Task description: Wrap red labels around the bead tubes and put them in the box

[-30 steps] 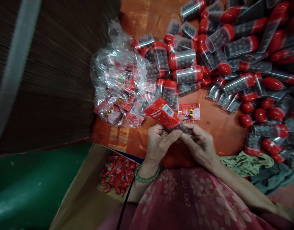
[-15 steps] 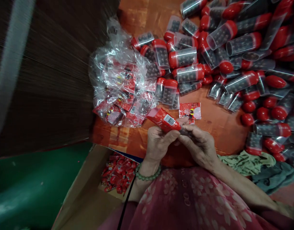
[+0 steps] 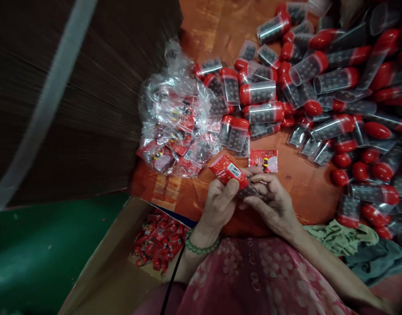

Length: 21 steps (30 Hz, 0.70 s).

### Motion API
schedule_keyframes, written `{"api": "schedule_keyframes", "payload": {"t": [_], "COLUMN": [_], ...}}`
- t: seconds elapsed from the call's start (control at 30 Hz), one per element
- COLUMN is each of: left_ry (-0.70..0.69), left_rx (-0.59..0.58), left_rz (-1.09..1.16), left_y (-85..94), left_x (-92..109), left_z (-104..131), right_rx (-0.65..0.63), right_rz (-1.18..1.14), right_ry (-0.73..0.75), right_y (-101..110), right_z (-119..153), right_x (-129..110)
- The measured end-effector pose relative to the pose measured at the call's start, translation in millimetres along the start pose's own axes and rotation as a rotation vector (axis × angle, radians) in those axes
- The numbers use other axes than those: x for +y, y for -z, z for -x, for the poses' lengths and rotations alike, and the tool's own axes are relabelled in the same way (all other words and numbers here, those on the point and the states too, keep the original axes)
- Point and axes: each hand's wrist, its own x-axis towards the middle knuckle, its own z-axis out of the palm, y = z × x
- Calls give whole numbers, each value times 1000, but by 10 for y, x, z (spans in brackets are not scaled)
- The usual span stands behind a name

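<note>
A clear tube of dark beads with a red printed sleeve (image 3: 229, 169) lies between my hands, its barcode facing up. My left hand (image 3: 220, 199), with a green bead bracelet (image 3: 202, 249), grips the sleeve, thumb on top. My right hand (image 3: 273, 201) has its fingers and thumb around the tube's lower right end, where dark beads show. Just above the fingers, a flat red printed sleeve (image 3: 263, 161) rests on the orange table (image 3: 196, 192). Left of it sits a crumpled clear plastic bag (image 3: 181, 118) holding more red printed sleeves.
Many red-capped tubes of dark beads (image 3: 335, 127) are piled across the right side. A cardboard box (image 3: 112, 262) of red packed pieces (image 3: 159, 240) stands below the table edge. Green cloths (image 3: 341, 236) lie at the lower right; a dark panel (image 3: 89, 109) rises at the left.
The red sleeve now covers more of the tube between my hands, and its upper end looks more filled out. The whole view has shifted slightly, moving the bag right and down.
</note>
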Motion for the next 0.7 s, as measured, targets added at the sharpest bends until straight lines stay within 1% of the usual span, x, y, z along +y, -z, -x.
{"api": "schedule_keyframes", "payload": {"t": [0.13, 0.23, 0.3, 0.4, 0.47, 0.57, 0.7], "left_ry": [49, 55, 48, 30, 20, 8, -5], "left_rx": [-25, -59, -85, -139, -162, -172, -169], "left_rz": [37, 59, 48, 3, -44, -109, -175], "left_y": [-42, -48, -40, -14, 13, 60, 93], "left_x": [-125, -206, -243, -273, -286, -311, -327], "left_z": [69, 110, 132, 170, 202, 258, 348], "right_rx": [57, 118, 132, 126, 120, 100, 72], "right_rz": [68, 118, 111, 97, 89, 92, 141], "right_ry": [75, 125, 139, 166, 219, 297, 339], "right_y": [7, 23, 42, 67, 74, 68, 34], "right_z": [46, 72, 85, 91, 86, 79, 97], "right_x": [35, 53, 72, 100, 111, 126, 146]}}
